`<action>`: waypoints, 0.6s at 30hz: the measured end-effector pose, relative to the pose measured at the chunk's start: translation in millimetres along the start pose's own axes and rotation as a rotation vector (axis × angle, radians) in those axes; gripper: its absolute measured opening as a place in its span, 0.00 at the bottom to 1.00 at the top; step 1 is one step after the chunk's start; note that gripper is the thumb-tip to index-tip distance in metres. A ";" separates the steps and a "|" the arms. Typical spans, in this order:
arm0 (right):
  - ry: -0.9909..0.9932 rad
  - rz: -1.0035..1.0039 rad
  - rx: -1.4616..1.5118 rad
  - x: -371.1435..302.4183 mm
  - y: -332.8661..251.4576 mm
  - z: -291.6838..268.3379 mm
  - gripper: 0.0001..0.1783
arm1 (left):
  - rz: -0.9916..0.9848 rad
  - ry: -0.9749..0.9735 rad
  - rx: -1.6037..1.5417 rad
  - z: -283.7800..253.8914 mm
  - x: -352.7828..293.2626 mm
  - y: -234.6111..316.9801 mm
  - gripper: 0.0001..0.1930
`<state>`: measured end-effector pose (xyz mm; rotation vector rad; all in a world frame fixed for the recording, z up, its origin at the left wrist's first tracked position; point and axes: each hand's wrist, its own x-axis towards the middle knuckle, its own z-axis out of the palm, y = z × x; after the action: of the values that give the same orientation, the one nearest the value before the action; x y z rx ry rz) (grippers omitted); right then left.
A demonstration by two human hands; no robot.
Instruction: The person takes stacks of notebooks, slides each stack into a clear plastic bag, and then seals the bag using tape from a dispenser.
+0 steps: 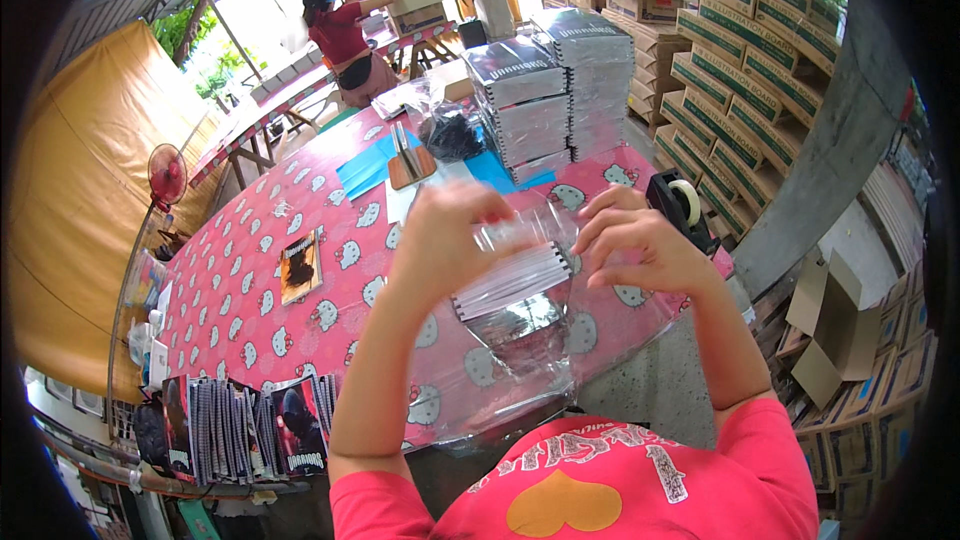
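Note:
A small stack of spiral-bound notebooks [515, 280] lies in front of me inside a clear plastic bag [530, 335], its loose film reaching toward my body. My left hand [450, 240] is raised over the stack's left side, fingers curled at the film's upper edge. Opposite it, my right hand [640, 240] has bent fingers at the film's right side. Glare and transparency blur exactly where the fingertips meet the plastic. Beyond the hands, a wooden block [411, 168] with metal blades or rods lies on blue and white sheets.
Tall notebook piles [520, 90] stand at the far side of the pink table [240, 280]. A tape dispenser [685, 205] sits right, a single notebook [301, 265] left, and a notebook row [235, 425] near left. Cartons [750, 70] are stacked at right. Another person [345, 45] handles a box behind.

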<state>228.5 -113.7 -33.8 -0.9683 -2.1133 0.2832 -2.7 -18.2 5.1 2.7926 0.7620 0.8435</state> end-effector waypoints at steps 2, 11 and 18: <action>0.112 0.212 0.137 -9.2 12.9 -0.7 0.08 | 0.083 -0.165 0.244 11.0 -24.6 25.4 0.22; -0.145 0.460 0.005 69.6 57.8 37.3 0.13 | -0.143 0.024 0.209 21.8 -27.3 6.7 0.27; 0.265 0.459 0.309 43.4 60.7 18.0 0.12 | -0.121 0.156 0.116 20.8 -32.4 -35.7 0.12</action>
<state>230.8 -38.9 -50.8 -1.2171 -1.5365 0.6516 -29.9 -3.0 -37.2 2.7681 1.0246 1.0358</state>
